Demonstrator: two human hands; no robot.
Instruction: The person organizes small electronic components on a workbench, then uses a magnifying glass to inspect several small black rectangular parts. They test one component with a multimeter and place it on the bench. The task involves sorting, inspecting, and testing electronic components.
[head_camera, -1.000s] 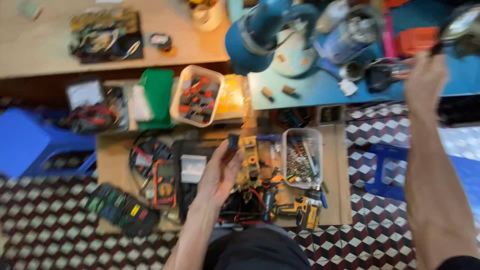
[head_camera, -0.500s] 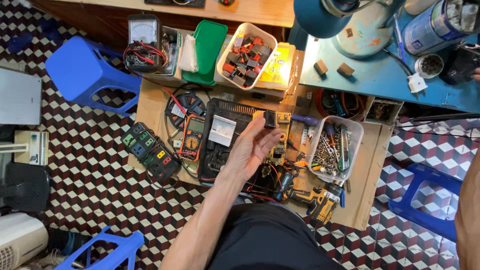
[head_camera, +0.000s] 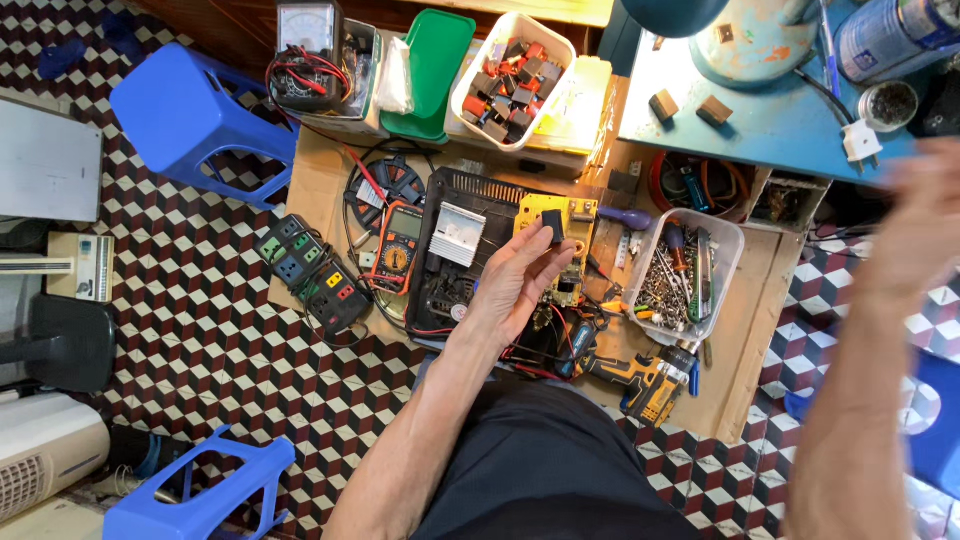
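Here, a small black box-shaped component (head_camera: 552, 226) is pinched between the thumb and fingertips of the left hand (head_camera: 520, 282), which is raised palm-up above a cardboard sheet (head_camera: 318, 185) spread on the patterned tile floor. The component is held just over a yellow circuit board (head_camera: 570, 212), which lies beside a black ribbed device casing (head_camera: 470, 190) carrying a white finned heat sink (head_camera: 458, 234). The right hand (head_camera: 925, 225) is seen at the right edge of the view, lifted and blurred; whether it is open or closed cannot be told, and nothing is visibly held in it.

To the left of the casing an orange-and-black handheld multimeter (head_camera: 397, 246) is laid on the cardboard, and further left a black power strip with coloured sockets (head_camera: 312, 272) is placed at the cardboard's edge. To the right of the left hand a clear plastic tub of screws and tools (head_camera: 684, 275) is set, and near it, closer to the person, a yellow-and-black cordless drill (head_camera: 645, 380) is lying. At the top a white plastic tub filled with small red and black parts (head_camera: 510, 75) is seen, with a green plastic lid (head_camera: 432, 70) just beside it. A blue plastic stool (head_camera: 190, 120) stands at the upper left, apart from the cardboard.
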